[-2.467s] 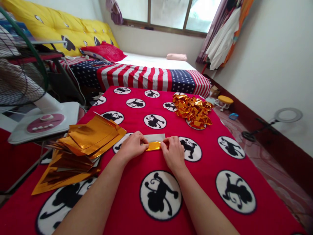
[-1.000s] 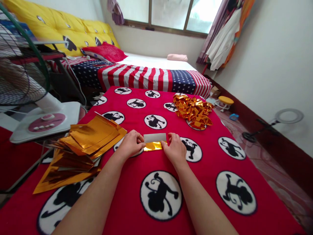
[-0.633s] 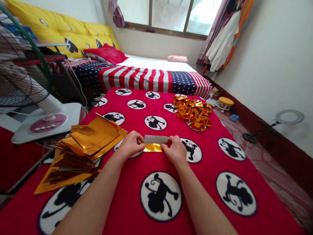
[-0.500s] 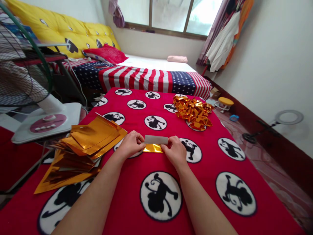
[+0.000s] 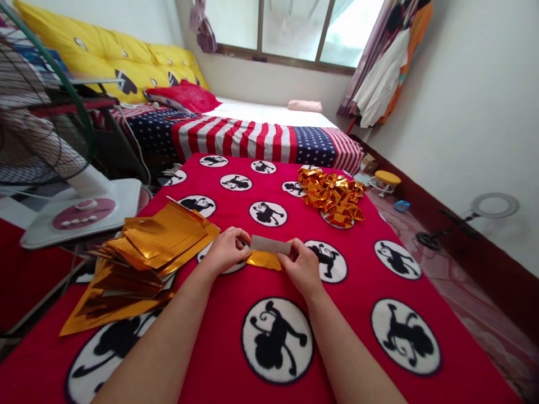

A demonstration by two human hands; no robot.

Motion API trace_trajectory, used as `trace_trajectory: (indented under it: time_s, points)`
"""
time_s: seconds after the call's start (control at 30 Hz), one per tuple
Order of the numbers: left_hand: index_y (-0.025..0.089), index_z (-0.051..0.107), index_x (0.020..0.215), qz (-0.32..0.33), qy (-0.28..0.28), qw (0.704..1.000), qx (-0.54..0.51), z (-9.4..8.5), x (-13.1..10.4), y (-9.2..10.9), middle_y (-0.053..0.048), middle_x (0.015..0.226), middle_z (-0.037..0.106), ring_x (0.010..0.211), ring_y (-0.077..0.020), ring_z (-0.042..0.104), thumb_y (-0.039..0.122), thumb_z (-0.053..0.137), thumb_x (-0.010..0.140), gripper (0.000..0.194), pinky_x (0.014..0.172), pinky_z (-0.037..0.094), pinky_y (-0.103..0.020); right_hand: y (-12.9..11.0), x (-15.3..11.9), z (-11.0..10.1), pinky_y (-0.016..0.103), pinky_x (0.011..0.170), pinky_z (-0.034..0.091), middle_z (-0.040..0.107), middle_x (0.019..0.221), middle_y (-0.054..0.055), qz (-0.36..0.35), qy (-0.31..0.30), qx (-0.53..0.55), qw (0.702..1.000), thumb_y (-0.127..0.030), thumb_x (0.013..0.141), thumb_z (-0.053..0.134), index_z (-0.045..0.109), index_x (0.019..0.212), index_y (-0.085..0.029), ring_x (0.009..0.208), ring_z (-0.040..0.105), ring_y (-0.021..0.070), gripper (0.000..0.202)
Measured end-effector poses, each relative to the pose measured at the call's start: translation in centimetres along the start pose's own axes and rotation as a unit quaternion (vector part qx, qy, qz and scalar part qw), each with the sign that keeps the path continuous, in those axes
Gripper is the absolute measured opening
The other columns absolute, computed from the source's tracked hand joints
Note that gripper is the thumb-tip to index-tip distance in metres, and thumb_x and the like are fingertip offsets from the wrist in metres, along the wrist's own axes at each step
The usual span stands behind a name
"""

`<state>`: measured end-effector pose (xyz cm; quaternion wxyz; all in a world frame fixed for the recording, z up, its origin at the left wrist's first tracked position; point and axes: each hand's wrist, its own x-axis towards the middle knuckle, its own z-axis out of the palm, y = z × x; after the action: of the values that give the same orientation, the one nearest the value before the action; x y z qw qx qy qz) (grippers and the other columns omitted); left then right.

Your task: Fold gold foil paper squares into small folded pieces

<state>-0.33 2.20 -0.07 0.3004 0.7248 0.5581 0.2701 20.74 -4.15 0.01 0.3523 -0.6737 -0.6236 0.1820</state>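
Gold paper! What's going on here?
A person holds a small folded sheet over the red cloth, left hand at one end, right hand at the other. Its near part shows gold, its far part grey. A loose stack lies to the left, a heap of gold pieces farther off, right.

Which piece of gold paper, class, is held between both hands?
The small folded sheet with a grey band along its far side; the others lie in the left stack or the far-right heap.
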Motion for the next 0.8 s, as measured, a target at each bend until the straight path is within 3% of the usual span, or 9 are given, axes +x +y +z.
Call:
trace_trajectory:
  time_s: [0.1,0.27,0.37,0.5,0.57,0.8]
  points:
    - [0.017,0.067,0.086,-0.004,0.004,1.000,-0.010,0.0,0.0,0.0,-0.001,0.079,0.062,0.065,-0.0133,0.060,0.024,0.068,0.060,0.027,0.058,0.047,-0.024,-0.2,-0.2,0.1,0.025,0.063,0.037,0.063,0.074,-0.003,-0.020,0.004,-0.021,1.000,-0.030,0.075,0.063,0.058,0.085,-0.024,0.071,0.058,0.0157,0.012]
    - [0.017,0.067,0.086,0.000,0.001,1.000,-0.012,0.0,-0.1,0.0,-0.001,0.079,0.061,0.065,-0.0131,0.060,0.025,0.067,0.060,0.027,0.058,0.047,-0.024,-1.2,-0.1,0.0,0.028,0.071,0.039,0.068,0.097,0.002,-0.033,0.001,-0.099,0.995,-0.029,0.069,0.070,0.062,0.104,-0.025,0.089,0.060,0.0199,0.037]
    - [0.017,0.066,0.087,0.003,-0.003,1.000,-0.013,-0.1,-0.1,0.0,-0.001,0.079,0.061,0.065,-0.0132,0.060,0.025,0.067,0.061,0.027,0.059,0.047,-0.024,-1.5,0.2,-0.5,0.026,0.063,0.036,0.069,0.088,0.000,-0.003,-0.031,-0.123,0.992,-0.033,0.067,0.071,0.066,0.096,-0.027,0.081,0.062,0.0193,0.030]
    - [0.017,0.067,0.087,0.011,-0.005,1.000,-0.014,-0.2,-0.1,0.1,-0.001,0.082,0.062,0.066,-0.0135,0.060,0.028,0.068,0.062,0.028,0.059,0.047,-0.024,-1.4,0.7,-1.3,0.024,0.053,0.028,0.064,0.064,-0.003,0.027,-0.092,-0.106,0.990,-0.036,0.068,0.070,0.066,0.070,-0.025,0.062,0.058,0.0154,0.011]
    - [0.017,0.068,0.087,0.011,-0.004,1.000,-0.020,-0.2,-0.1,0.1,-0.002,0.083,0.063,0.066,-0.0136,0.060,0.028,0.069,0.061,0.028,0.059,0.047,-0.024,-1.1,0.8,-1.4,0.023,0.050,0.027,0.060,0.056,-0.004,0.026,-0.111,-0.076,0.991,-0.034,0.068,0.068,0.064,0.061,-0.023,0.057,0.056,0.0139,0.014]
    - [0.012,0.068,0.105,-0.044,-0.031,0.978,-0.199,-0.5,-0.2,0.6,-0.008,0.089,0.072,0.068,-0.0161,0.065,0.046,0.073,0.067,0.051,0.061,0.048,-0.025,0.0,0.7,-0.4,0.021,0.051,0.037,0.063,0.057,-0.003,0.057,-0.064,0.090,0.992,-0.039,0.070,0.066,0.068,0.067,-0.021,0.057,0.058,0.0144,0.019]
